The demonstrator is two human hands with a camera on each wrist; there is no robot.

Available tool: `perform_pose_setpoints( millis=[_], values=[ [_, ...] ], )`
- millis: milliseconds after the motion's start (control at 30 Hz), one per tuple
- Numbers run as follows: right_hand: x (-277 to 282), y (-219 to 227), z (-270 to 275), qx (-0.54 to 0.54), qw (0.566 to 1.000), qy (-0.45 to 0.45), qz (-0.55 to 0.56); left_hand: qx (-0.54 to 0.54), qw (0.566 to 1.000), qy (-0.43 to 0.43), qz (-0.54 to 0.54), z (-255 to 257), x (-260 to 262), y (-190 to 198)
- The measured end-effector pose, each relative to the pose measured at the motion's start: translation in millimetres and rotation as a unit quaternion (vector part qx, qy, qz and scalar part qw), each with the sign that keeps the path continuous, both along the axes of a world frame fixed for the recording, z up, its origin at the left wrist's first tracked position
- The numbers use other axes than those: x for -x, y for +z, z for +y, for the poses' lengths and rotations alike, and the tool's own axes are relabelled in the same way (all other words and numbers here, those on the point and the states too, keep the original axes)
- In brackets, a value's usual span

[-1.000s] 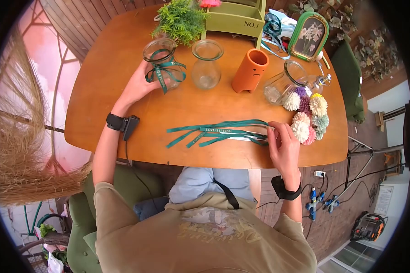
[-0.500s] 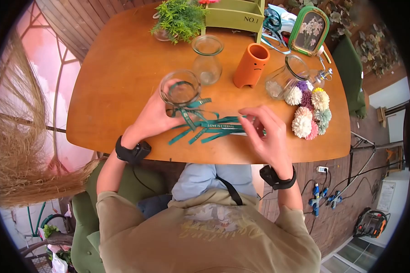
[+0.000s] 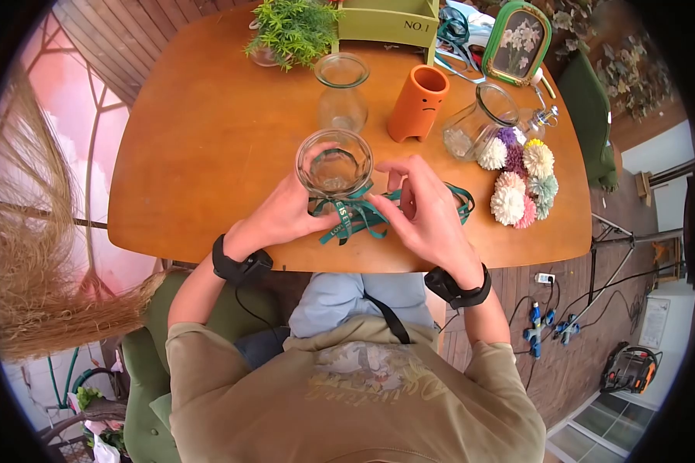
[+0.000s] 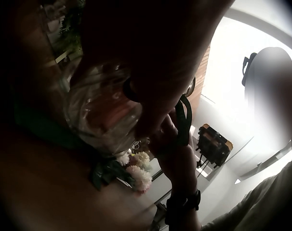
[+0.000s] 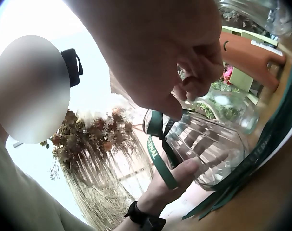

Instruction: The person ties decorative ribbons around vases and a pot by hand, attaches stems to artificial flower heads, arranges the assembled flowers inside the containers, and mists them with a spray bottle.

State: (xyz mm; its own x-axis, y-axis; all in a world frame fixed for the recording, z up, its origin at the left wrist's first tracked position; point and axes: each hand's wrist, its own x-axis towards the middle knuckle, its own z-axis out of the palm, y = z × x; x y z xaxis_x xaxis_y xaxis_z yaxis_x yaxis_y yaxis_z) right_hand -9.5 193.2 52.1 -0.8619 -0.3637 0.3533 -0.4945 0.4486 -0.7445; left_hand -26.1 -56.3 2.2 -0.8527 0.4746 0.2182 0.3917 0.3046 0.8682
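My left hand [image 3: 279,207] grips a clear glass vase [image 3: 334,158] from its left side, over the near middle of the table. Around the vase's neck a green printed ribbon [image 5: 156,155] is tied in a bow, its loops and tails hanging out. At the bow's right side is my right hand [image 3: 425,216], fingers bent and thumb tip right at the ribbon. Its thumb and index finger stand apart. Beneath both hands lie several loose green ribbons [image 3: 459,202], partly hidden by the hands and vase. The left wrist view is dark, with the vase blurred.
A second glass vase [image 3: 342,104] and an orange frowning-face cup [image 3: 417,104] stand behind. To the right are a tilted glass vase [image 3: 471,131], pompom flowers [image 3: 525,177] and a green picture frame [image 3: 519,42]. A potted plant [image 3: 293,31] and green wooden holder [image 3: 386,23] stand at the back.
My left hand has brought the bow-tied vase from the back left to the near middle, over the loose ribbons. My right hand has left the ribbons' right end and moved left to the bow.
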Motion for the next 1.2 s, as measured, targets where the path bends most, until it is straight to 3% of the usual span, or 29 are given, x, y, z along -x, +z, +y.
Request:
perform_pose_setpoints(
  millis=[100,133,600,700,800,867,933,1000,1200],
  values=[
    [6.0,-7.6,1.5,0.002,1.000,0.027,-0.014,0.071,0.994,-0.021,0.079,-2.5,3.8,-4.9],
    [7.6,-12.0,3.0,0.010,0.998,0.060,-0.027,0.073,0.994,-0.019,0.079,-2.9,3.0,-3.9],
    [-12.3,-3.8,44.1,0.039,0.994,0.092,-0.045,0.099,0.991,0.048,0.071,2.0,-3.1,2.4],
    [-18.3,-2.4,35.2,0.105,0.988,-0.086,-0.080,0.095,0.992,0.047,0.064,0.8,-2.7,1.0],
    [-30.9,-18.6,31.9,0.194,0.973,-0.116,-0.041,0.074,0.995,0.052,0.039,2.5,-3.6,2.5],
    [-36.6,-23.9,27.7,0.092,0.994,0.018,0.061,0.080,0.995,0.052,0.041,2.0,-2.9,-0.1],
    [-45.1,-15.7,9.4,0.022,0.997,0.017,0.075,0.087,0.994,0.050,0.040,0.6,-3.2,-3.0],
    [-42.8,-17.0,-4.5,0.020,0.997,0.000,0.068,0.142,0.988,0.035,0.041,-0.9,-1.7,-3.2],
    [-37.7,-40.5,-27.8,0.055,0.994,-0.041,0.088,0.104,0.989,0.063,0.078,1.8,-2.1,-8.2]
  ],
)
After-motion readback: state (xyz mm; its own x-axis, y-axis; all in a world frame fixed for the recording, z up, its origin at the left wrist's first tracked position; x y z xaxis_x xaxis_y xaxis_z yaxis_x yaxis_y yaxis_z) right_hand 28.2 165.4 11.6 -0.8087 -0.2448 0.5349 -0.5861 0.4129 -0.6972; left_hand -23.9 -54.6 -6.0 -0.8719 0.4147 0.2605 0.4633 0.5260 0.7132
